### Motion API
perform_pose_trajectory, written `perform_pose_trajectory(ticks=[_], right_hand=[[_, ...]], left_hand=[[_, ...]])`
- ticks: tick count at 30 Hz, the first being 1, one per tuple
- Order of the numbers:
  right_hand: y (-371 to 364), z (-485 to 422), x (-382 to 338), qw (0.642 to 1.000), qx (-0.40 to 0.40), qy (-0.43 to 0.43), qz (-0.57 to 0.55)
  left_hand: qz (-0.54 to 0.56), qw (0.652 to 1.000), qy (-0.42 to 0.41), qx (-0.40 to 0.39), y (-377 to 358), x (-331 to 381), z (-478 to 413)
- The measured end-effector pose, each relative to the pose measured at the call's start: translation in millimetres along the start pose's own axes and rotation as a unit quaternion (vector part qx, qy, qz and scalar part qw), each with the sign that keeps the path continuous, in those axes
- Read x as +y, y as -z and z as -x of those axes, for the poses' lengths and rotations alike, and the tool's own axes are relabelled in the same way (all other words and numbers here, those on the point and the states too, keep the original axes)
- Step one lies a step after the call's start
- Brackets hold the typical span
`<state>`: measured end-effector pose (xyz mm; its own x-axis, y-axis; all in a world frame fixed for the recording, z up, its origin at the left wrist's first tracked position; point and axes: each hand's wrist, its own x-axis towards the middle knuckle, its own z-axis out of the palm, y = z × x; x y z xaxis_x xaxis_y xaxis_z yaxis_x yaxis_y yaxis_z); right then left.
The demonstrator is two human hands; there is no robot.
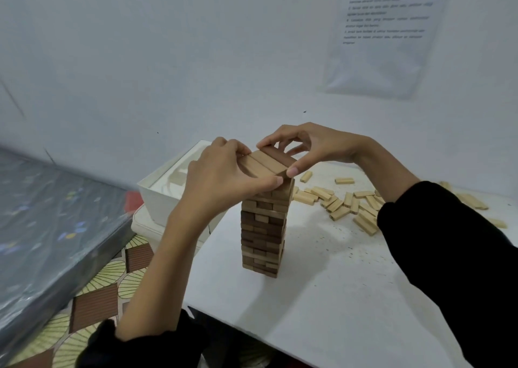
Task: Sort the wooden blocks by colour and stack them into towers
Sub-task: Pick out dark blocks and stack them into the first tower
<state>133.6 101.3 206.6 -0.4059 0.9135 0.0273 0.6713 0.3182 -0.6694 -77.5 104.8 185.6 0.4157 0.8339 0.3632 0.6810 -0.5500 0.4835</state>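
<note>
Wooden tower (263, 227): tall, colours mixed.
Left hand (221, 177), right hand (316, 146): pinching top layer (266, 163).
Loose blocks (344, 205): many unstacked, right.

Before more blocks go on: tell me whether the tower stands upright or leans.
Upright. The tower rises straight from the table, layers square over its base; the left hand and right hand grip its top layer.

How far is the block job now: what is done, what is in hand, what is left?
Done: one tall tower stands on the table, but dark and light layers are mixed in it. In hand: the left hand and right hand pinch the top row of blocks. Left: a pile of light loose blocks lies unstacked right of the tower.
</note>
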Motion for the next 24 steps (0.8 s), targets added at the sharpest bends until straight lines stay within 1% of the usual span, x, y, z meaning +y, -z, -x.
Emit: perform_pose_trajectory(ticks=[7,12,17,20,24], right_hand=[[1,-7,4,1.0,-0.012,0.012,-0.011],[8,-9,4,0.999,-0.017,0.024,-0.024],[12,-12,7,0.998,-0.043,0.028,-0.025],[12,-13,10,0.998,-0.05,0.021,-0.019],[10,-14,13,0.998,-0.059,0.015,-0.021]], left_hand=[[-0.015,0.999,0.035,0.01,1,5,7],[-0.03,0.997,0.063,0.043,-6,15,12],[-0.09,0.991,0.073,0.074,-14,25,15],[-0.104,0.989,0.076,0.071,-18,26,15],[-0.087,0.991,0.085,0.052,-19,21,13]])
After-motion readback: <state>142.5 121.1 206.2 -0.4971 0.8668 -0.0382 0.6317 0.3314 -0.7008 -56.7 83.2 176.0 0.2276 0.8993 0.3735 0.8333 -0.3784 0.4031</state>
